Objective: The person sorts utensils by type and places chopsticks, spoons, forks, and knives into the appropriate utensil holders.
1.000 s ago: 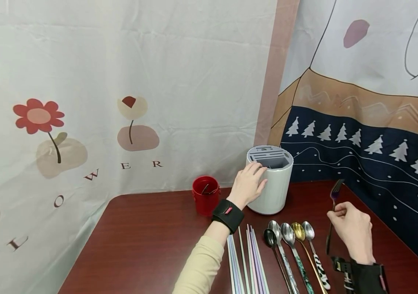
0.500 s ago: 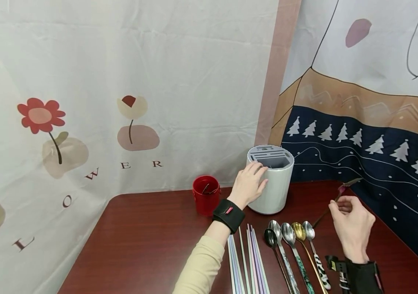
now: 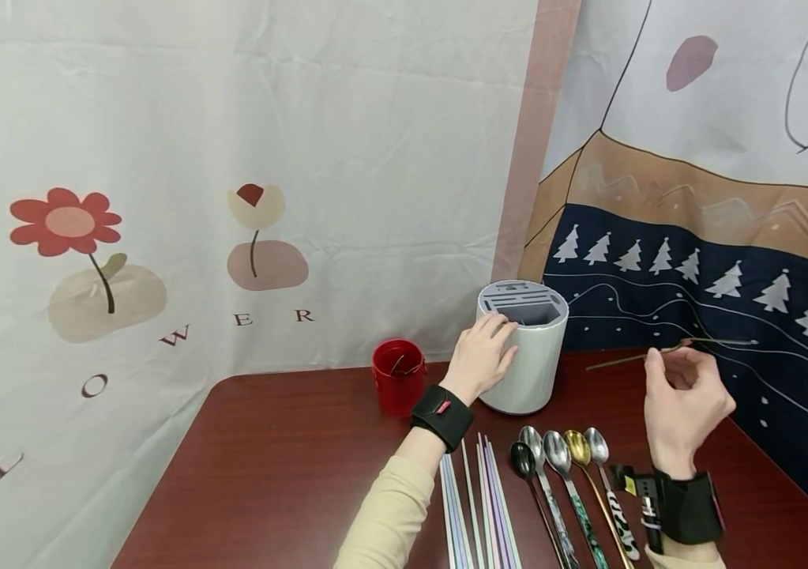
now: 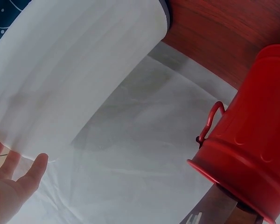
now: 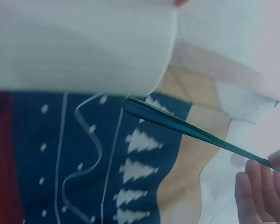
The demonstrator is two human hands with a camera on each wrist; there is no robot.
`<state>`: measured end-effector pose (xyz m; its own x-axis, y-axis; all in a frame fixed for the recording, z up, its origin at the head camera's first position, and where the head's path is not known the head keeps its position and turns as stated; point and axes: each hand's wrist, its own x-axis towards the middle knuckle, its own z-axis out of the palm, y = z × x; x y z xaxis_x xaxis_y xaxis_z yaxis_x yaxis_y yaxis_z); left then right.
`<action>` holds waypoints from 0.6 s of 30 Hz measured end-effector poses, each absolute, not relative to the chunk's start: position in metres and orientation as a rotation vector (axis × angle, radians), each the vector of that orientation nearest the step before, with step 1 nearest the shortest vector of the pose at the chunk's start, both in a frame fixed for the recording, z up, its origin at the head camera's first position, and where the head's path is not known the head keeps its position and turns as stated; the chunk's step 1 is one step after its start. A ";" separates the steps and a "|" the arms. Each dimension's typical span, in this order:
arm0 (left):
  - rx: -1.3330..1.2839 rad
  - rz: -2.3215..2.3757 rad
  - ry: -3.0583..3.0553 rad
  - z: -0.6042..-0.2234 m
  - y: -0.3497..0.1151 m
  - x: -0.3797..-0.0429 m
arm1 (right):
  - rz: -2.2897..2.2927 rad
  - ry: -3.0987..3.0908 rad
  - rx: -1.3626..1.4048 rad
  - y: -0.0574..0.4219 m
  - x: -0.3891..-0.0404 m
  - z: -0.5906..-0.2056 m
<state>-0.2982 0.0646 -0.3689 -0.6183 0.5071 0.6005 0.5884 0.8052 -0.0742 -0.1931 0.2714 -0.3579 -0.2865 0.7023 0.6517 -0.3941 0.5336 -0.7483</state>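
My left hand (image 3: 478, 356) holds the rim of a white cylindrical utensil holder (image 3: 535, 371), fingers over the edge and thumb on the outer side. Its grey top (image 3: 520, 296) has slots and a larger opening. At the right, my right hand (image 3: 688, 403) pinches a slim fork (image 3: 719, 341), raised nearly level, handle end toward the holder. In the right wrist view, the shiny green-blue fork handle (image 5: 177, 125) reaches out from the fingers (image 5: 256, 186), and its end overlaps the tree-patterned cloth just below the holder. That view leaves the fork's head out.
A red bucket (image 3: 399, 387) with thin metal pieces inside stands left of the holder. Several pastel chopsticks (image 3: 482, 506) lie in front, beside a row of spoons (image 3: 577, 450) with dark, silver and gold finishes. Printed cloth (image 3: 375, 158) hangs behind the brown table (image 3: 283, 466).
My right hand has moved slightly up and turned the fork from upright to nearly level, its handle end swinging left toward the holder. The left hand stays on the holder's rim.
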 end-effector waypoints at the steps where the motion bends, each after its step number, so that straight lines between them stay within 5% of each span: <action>1: -0.806 -0.171 -2.369 -0.369 0.065 -0.299 | 1.121 -1.495 -0.270 0.269 -0.197 -0.354; 18: -0.792 -0.138 -2.351 -0.371 0.066 -0.299 | 1.178 -1.549 -0.073 0.248 -0.249 -0.321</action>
